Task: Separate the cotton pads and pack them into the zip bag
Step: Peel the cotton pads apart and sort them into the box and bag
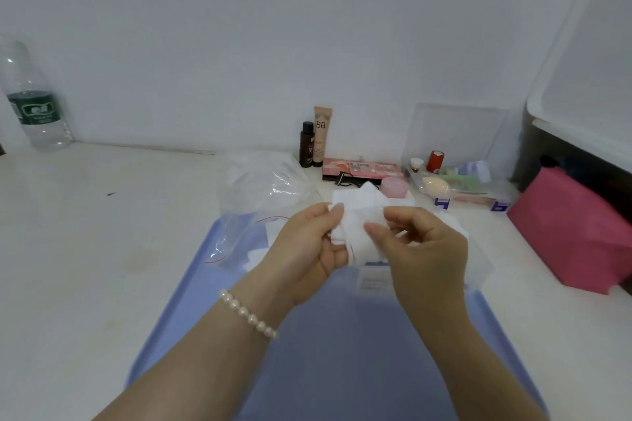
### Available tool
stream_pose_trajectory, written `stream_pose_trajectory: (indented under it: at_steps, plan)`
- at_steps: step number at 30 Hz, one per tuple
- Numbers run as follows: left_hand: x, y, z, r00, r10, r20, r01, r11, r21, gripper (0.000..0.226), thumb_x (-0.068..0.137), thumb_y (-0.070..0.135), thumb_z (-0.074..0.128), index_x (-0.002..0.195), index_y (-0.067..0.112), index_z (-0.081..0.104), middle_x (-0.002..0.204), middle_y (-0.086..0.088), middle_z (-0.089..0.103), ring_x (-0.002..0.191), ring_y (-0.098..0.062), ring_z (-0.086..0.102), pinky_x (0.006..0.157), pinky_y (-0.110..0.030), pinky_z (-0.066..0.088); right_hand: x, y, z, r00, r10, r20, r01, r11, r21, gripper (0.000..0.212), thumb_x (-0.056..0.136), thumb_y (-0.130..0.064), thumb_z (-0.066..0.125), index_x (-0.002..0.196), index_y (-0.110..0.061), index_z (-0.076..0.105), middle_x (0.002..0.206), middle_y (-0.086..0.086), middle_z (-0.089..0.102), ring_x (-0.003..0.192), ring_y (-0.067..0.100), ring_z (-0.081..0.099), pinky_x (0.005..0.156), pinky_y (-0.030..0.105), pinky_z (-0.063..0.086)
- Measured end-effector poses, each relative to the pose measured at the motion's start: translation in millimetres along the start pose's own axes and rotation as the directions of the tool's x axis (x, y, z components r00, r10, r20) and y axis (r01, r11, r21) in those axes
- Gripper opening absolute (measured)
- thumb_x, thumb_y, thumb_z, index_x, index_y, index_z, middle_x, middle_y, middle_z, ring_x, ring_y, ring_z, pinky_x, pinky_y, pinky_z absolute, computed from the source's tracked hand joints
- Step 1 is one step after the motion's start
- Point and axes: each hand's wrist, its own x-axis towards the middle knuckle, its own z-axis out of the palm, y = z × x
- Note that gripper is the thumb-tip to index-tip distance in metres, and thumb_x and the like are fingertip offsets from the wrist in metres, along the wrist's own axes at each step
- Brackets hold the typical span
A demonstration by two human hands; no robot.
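Observation:
A small stack of white cotton pads (355, 225) is held in the air above the blue tray (219, 287). My left hand (304, 249), with a pearl bracelet on its wrist, grips the stack from the left, thumb on top. My right hand (420, 243) pinches the top pad's right edge between thumb and fingers. The clear zip bag (236, 239) with a red seal line lies flat on the tray's far left corner, with white pads showing inside it. More white pads (451, 222) lie behind my right hand.
A crumpled clear plastic bag (263, 181) lies beyond the zip bag. Cosmetics stand at the back: a dark bottle (306, 143), a BB tube (322, 133), a pink palette (362, 169), a clear organizer box (455, 161). A water bottle (32, 102) stands far left, a pink pouch (574, 236) right.

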Motion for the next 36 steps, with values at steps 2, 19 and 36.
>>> stream_pose_trajectory:
  at_steps: [2, 19, 36]
  plan:
    - [0, 1, -4, 1.0, 0.0, 0.008, 0.001, 1.0, -0.022, 0.027, 0.099, 0.009, 0.04, 0.115, -0.008, 0.054, 0.11, -0.024, 0.066, 0.09, -0.029, 0.068, 0.08, -0.041, 0.057, 2, 2, -1, 1.0, 0.011, -0.021, -0.012, 0.999, -0.031, 0.029, 0.069, -0.009, 0.08, 0.068, -0.032, 0.061, 0.063, -0.022, 0.059, 0.059, -0.005, 0.056, 0.058, 0.005, 0.042]
    - [-6, -14, -4, 0.998, -0.025, 0.066, 0.014, 0.987, 0.158, 0.029, 0.1, 0.009, 0.037, 0.123, -0.004, 0.05, 0.118, -0.025, 0.062, 0.105, -0.043, 0.062, 0.088, -0.04, 0.053, 3, 1, -9, 0.939, 0.324, 0.115, -0.344, 0.881, 0.326, 0.01, 0.074, 0.001, 0.072, 0.073, -0.006, 0.064, 0.063, 0.008, 0.062, 0.047, 0.011, 0.06, 0.039, 0.02, 0.047]
    - [-8, -14, -4, 0.99, -0.04, 0.137, 0.021, 0.991, 0.133, 0.032, 0.098, 0.004, 0.037, 0.127, -0.004, 0.049, 0.122, -0.021, 0.062, 0.114, -0.034, 0.059, 0.092, -0.04, 0.051, 0, 7, -4, 0.983, 0.173, 0.056, -0.178, 0.979, 0.096, 0.023, 0.073, -0.011, 0.077, 0.074, -0.027, 0.061, 0.059, -0.005, 0.053, 0.049, 0.005, 0.046, 0.047, 0.013, 0.041]
